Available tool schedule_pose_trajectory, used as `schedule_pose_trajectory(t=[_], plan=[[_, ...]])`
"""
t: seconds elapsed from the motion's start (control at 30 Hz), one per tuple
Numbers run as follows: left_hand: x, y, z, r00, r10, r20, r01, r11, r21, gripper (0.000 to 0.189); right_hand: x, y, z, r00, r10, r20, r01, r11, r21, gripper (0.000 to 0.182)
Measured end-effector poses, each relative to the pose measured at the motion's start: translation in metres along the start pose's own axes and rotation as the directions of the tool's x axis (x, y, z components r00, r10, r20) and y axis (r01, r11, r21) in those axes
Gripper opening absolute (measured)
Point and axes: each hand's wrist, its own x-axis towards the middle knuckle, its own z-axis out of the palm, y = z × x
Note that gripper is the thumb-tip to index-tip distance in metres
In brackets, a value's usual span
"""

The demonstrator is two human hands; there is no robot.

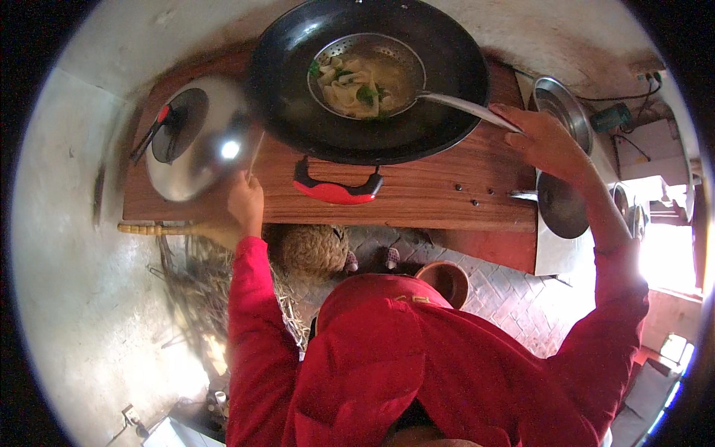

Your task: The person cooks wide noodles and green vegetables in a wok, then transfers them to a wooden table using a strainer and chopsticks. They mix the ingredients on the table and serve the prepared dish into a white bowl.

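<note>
My right hand [544,139] grips the metal handle of a perforated skimmer [452,100], whose round bowl sits inside a large black wok [290,123]. Pale wide noodles or sliced dough [349,92] with green leaves lie in the skimmer, and cloudy liquid [399,72] shows beside them. My left hand [246,201] is closed around a thin stick-like utensil [257,153], possibly chopsticks, left of the wok and over the front of the wood-patterned counter [424,195]. Close by rests a domed metal lid [223,117] with a black and red handle [162,120].
The wok's red-and-black handle [338,193] projects toward me. Metal basins [564,106] and a dark round pan [561,204] stand on the right. A straw brush [209,230] lies along the left front edge. Below are a woven straw stool [310,251] and a brown bucket [447,282].
</note>
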Motion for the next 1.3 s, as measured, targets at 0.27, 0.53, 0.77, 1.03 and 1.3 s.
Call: schedule_pose_trajectory(t=[0.27,0.53,0.77,1.03,1.3], plan=[[0.004,0.002,-0.001,1.0,0.018,0.025,-0.02,0.996,0.087,0.022,-0.022,-0.029,-0.001,0.964,-0.141,-0.223,0.1,0.977,-0.186,0.034],[0.003,-0.012,0.01,0.981,0.157,0.11,-0.162,0.986,0.034,0.028,-0.077,-0.071,0.029,0.903,-0.158,-0.4,0.202,0.977,0.071,0.03],[-0.058,-0.002,-0.028,0.792,0.467,0.393,-0.24,0.83,-0.503,0.032,-0.138,-0.112,0.141,0.897,0.143,-0.417,0.046,0.911,0.41,0.032],[-0.188,0.085,-0.057,0.189,0.83,0.525,0.222,0.485,-0.846,0.037,-0.193,-0.191,0.245,0.745,0.625,-0.233,-0.109,0.458,0.882,0.03],[-0.293,0.179,-0.077,-0.09,0.923,0.375,0.673,0.334,-0.659,0.054,-0.263,-0.22,0.261,0.594,0.798,-0.102,-0.099,0.198,0.975,0.036]])
